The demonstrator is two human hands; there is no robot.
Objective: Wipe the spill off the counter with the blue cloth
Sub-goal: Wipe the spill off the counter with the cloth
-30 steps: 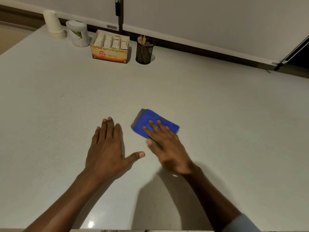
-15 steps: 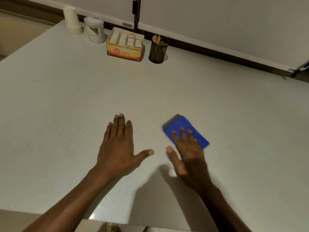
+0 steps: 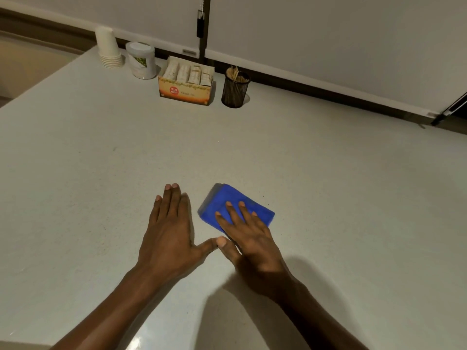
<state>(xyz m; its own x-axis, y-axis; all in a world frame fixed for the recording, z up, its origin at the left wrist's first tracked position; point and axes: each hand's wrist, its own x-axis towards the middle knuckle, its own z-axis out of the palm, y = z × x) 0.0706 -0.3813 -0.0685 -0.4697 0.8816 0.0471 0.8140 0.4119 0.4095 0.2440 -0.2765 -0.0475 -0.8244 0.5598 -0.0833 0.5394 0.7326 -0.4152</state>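
Note:
A folded blue cloth (image 3: 222, 202) lies flat on the pale counter (image 3: 328, 198), a little in front of me and slightly right of centre. My right hand (image 3: 249, 237) presses down on its near half with fingers spread; the far-left part of the cloth shows beyond my fingertips. My left hand (image 3: 169, 229) rests flat on the counter just left of the cloth, fingers together, thumb stretched out and touching my right thumb. I cannot make out any spill on the surface.
At the back of the counter stand a stack of paper cups (image 3: 108, 48), a white lidded tub (image 3: 141, 60), an open box of sachets (image 3: 186, 83) and a black mesh cup of sticks (image 3: 235, 89). White panels (image 3: 328, 41) rise behind. The counter's left edge runs diagonally.
My right hand has slid the cloth to the right and then back left toward my left hand, so the thumbs now touch. My left hand has stayed flat in place.

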